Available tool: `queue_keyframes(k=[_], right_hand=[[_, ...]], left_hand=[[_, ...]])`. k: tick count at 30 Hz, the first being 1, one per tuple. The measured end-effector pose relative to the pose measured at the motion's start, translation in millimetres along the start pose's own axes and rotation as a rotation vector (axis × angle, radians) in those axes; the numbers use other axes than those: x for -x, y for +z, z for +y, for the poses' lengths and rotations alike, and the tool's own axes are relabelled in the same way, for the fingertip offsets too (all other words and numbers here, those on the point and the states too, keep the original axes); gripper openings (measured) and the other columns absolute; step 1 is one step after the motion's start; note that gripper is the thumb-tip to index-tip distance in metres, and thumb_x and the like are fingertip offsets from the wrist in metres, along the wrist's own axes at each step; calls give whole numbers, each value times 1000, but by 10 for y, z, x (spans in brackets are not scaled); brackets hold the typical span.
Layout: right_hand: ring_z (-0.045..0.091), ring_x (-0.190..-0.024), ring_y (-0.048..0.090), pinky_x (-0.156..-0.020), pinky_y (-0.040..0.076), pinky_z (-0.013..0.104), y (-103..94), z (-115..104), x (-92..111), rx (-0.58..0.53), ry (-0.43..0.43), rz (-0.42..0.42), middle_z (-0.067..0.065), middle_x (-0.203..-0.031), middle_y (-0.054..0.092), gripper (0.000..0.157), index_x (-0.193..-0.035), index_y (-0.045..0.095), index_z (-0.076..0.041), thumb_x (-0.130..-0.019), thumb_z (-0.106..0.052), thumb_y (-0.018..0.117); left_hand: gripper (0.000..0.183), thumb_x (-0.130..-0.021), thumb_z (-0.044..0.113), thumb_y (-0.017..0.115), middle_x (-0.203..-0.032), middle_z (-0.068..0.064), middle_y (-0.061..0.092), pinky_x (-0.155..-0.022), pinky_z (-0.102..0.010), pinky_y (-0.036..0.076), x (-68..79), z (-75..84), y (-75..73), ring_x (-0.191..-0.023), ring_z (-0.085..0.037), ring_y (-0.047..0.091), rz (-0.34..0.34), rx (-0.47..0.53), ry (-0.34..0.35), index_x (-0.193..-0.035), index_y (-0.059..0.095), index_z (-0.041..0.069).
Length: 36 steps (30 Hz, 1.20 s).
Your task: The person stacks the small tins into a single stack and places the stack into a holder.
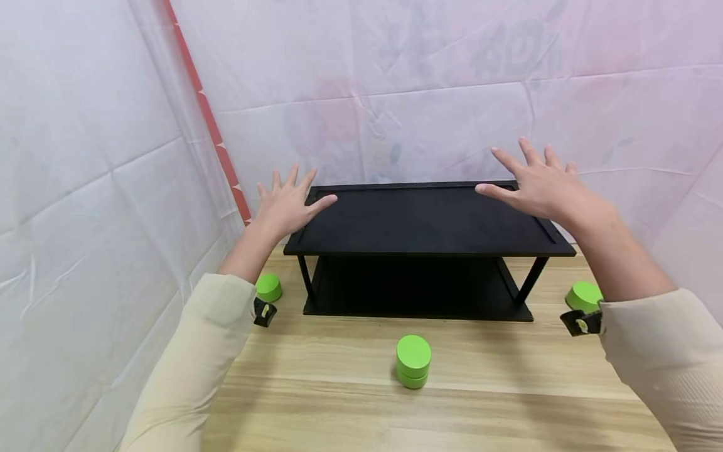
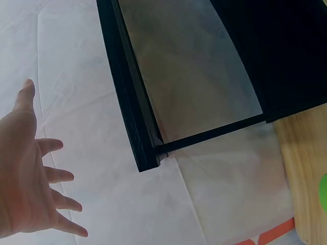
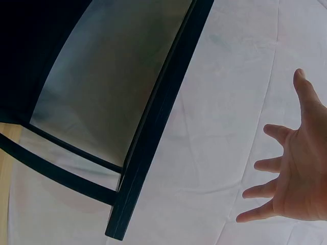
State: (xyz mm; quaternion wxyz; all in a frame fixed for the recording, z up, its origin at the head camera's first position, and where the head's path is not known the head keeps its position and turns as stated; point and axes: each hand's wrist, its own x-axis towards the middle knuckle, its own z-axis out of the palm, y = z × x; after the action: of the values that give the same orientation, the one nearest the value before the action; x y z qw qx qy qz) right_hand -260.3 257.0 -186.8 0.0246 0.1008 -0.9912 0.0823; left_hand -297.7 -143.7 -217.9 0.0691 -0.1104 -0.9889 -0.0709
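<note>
Now both hands, left & right, spread flat over black shelf.

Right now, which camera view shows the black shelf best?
The head view: it shows the whole black shelf, with top tray, lower board and legs, between the left hand and right hand. The left wrist view shows only one corner from above; the right wrist view shows only an edge and corner.
</note>
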Motion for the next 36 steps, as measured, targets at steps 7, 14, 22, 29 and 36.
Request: queue_keyframes(k=[7,14,22,29,36], right_hand=[[54,-122,-21,-88,-8,74,32,38,65,-13,5,22,22,-146,-20,84,-148,-3,-23,-87,-68,31],[54,-122,-19,-88,-6,74,39,84,193,-15,10,57,22,-146,-18,82,-149,-1,-22,-88,-66,33],[54,-124,-16,-89,-3,74,82,122,349,21,1,91,24,-147,-15,81,-149,0,-22,-89,-64,35],[53,-126,-12,-91,-1,72,196,157,515,17,-8,139,23,-148,-11,80,-149,3,-22,-89,-62,38],[53,-127,-8,-91,4,72,318,227,689,16,-3,181,25,-148,-6,79,-149,5,-24,-89,-59,43]], left_hand=[[90,-78,80,24,-152,-13,-2,-97,-65,-10,100,-1,56,-131,-43,-15,27,-3,30,-149,8,25],[88,-80,78,26,-152,-12,0,-98,-64,-8,223,32,88,-132,-43,-10,51,-3,63,-149,8,25],[87,-81,76,28,-152,-12,4,-99,-64,-6,377,53,157,-133,-40,-8,98,8,85,-149,13,24],[81,-85,69,36,-152,-10,6,-100,-62,-7,526,75,272,-134,-39,-6,119,52,108,-149,14,24],[79,-86,65,41,-151,-10,11,-102,-59,-7,687,87,398,-135,-37,-4,211,91,151,-148,20,22]])
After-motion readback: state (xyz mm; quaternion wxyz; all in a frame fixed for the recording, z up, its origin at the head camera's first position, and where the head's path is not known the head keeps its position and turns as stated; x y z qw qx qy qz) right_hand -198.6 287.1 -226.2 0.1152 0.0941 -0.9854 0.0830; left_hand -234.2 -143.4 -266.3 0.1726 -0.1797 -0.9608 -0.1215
